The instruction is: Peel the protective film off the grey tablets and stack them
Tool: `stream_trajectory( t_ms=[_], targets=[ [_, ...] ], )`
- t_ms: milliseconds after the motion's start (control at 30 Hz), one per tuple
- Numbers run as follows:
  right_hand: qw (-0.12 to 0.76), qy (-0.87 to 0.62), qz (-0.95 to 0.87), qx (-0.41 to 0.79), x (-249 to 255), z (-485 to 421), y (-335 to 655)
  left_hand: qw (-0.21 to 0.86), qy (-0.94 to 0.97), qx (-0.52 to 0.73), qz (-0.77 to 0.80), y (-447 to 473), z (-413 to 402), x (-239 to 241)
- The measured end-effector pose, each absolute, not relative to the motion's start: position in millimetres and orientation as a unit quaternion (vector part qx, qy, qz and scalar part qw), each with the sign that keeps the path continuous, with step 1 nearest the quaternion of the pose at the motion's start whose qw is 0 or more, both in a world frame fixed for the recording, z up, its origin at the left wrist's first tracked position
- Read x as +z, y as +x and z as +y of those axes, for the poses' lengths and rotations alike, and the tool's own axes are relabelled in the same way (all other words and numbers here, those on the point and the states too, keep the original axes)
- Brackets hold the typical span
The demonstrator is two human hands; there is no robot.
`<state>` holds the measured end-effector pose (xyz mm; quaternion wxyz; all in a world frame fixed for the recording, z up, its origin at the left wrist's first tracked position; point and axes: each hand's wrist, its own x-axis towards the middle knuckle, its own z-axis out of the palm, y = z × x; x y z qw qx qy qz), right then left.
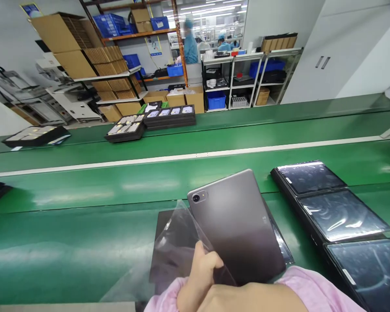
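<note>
A grey tablet (235,225) lies back up on the green work surface, its camera at the upper left corner. My left hand (203,264) is closed on a sheet of clear plastic film (178,229) at the tablet's left edge. The film spreads left and down. My right hand (243,298) crosses in at the bottom, close to the tablet's lower edge; its fingers are hidden. Under the film and beside the tablet is a dark flat pad (164,219). A shiny dark edge (281,238) shows beneath the tablet's right side.
On the right, a black tray (312,234) holds several film-covered tablets (342,214). Across a white strip (195,156) stand black trays (125,135) with small parts. Shelves (232,82) and cardboard boxes (107,60) line the back, with people in blue (190,45) behind a window.
</note>
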<state>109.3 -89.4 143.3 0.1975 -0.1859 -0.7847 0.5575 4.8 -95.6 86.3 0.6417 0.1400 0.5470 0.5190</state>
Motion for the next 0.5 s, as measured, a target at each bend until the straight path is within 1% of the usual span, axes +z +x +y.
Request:
stream_trajectory(
  t_ms=[100, 167, 267, 367, 400, 433, 500],
  targets=[
    [0.251, -0.197, -0.739, 0.594, 134.3, -87.2, 109.0, 0.661, 0.133, 0.506, 0.538, 5.5, -102.3, 90.6],
    [0.265, -0.193, -0.728, 0.602, 127.1, -88.8, 104.5, 0.663, 0.141, 0.493, 0.546, 4.4, -104.7, 92.1],
    [0.291, -0.206, -0.727, 0.586, 123.0, -93.6, 101.9, 0.658, 0.147, 0.485, 0.557, 1.0, -103.6, 90.8],
    [0.312, -0.201, -0.732, 0.572, 124.8, -88.9, 120.1, 0.657, 0.166, 0.493, 0.545, -4.5, -97.0, 87.5],
    [0.328, -0.23, -0.723, 0.563, 124.8, -84.4, 130.1, 0.647, 0.17, 0.509, 0.541, -6.2, -94.5, 86.7],
    [0.35, -0.291, -0.703, 0.547, 123.6, -79.1, 140.2, 0.628, 0.176, 0.529, 0.543, -7.4, -92.5, 86.1],
    [0.389, -0.467, -0.623, 0.492, 117.2, -69.4, 154.8, 0.57, 0.195, 0.556, 0.573, -7.4, -91.4, 84.8]
  ],
)
